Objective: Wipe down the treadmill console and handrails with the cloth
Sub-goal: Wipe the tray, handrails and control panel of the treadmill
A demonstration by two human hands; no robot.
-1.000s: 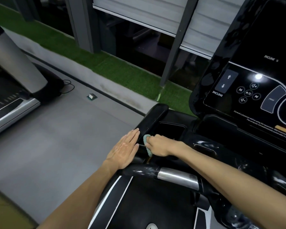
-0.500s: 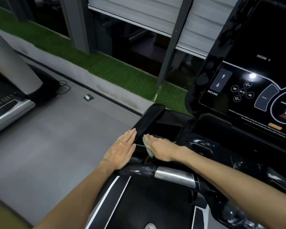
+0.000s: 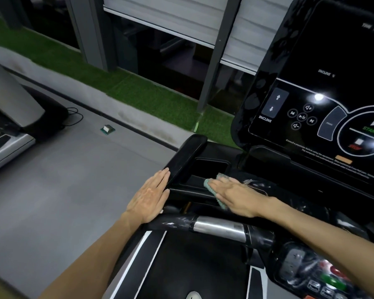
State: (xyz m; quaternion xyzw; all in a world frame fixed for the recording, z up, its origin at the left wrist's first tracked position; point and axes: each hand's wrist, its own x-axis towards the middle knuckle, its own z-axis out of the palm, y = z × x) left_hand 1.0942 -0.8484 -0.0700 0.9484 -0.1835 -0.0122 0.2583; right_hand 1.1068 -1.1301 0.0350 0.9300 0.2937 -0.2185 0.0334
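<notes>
The black treadmill console [image 3: 324, 117] fills the upper right, with lit incline and start markings. Below it lies a black tray ledge with a recessed pocket [image 3: 212, 165]. A small green cloth [image 3: 212, 187] lies on that ledge just right of the pocket. My right hand [image 3: 235, 194] presses flat on the cloth with straight fingers, and only the cloth's left edge shows. My left hand [image 3: 150, 196] rests flat against the outer side of the black left handrail arm [image 3: 186, 156]. A front handrail with a silver sleeve [image 3: 219, 227] runs under both wrists.
The treadmill belt [image 3: 181, 268] lies below the handrail. A control pad with red and green buttons [image 3: 324, 277] sits at lower right. Grey floor [image 3: 63, 180] lies left, with another treadmill [image 3: 7, 130], a cable and a small box [image 3: 107, 128]. A green turf strip and dark windows are behind.
My right hand has slid right along the ledge with the cloth and flattened out over it. My left hand stays on the handrail arm. The view has shifted a little to the right.
</notes>
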